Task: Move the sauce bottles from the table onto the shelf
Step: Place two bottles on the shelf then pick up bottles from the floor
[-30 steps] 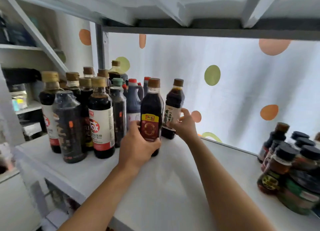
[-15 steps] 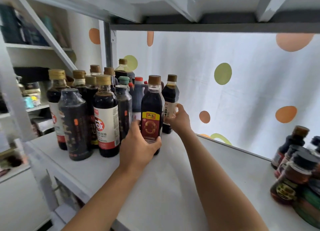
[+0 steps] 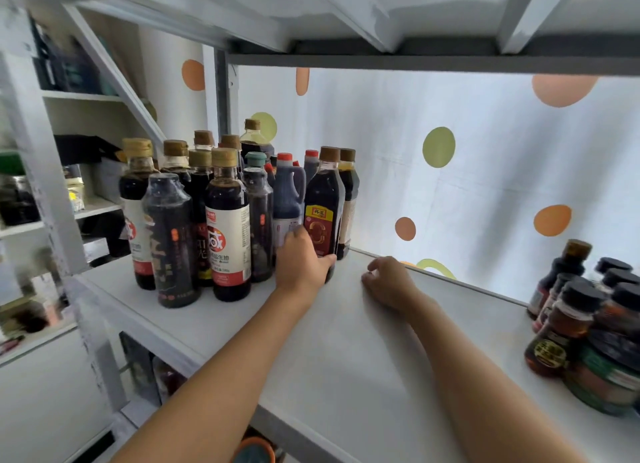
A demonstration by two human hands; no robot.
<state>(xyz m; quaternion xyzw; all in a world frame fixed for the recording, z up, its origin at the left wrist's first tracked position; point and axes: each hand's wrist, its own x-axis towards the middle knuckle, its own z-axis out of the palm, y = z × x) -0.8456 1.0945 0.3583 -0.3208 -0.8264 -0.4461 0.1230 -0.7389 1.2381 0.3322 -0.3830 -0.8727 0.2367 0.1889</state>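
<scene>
**Left hand grips bottle at shelf's back edge**

The left hand wraps the base of a red-labelled sauce bottle, upright near the shelf's back edge. The right hand, fingers loosely curled, holds nothing and rests on the shelf just beside it. Crowded bottles fill the left end; jars cluster at the right edge. A dotted curtain hangs behind.

a crowd of bottles stands at the left of the shelf, the sauce bottle at its right end with another bottle just behind. a cluster of jars sits far right, well apart.
</scene>
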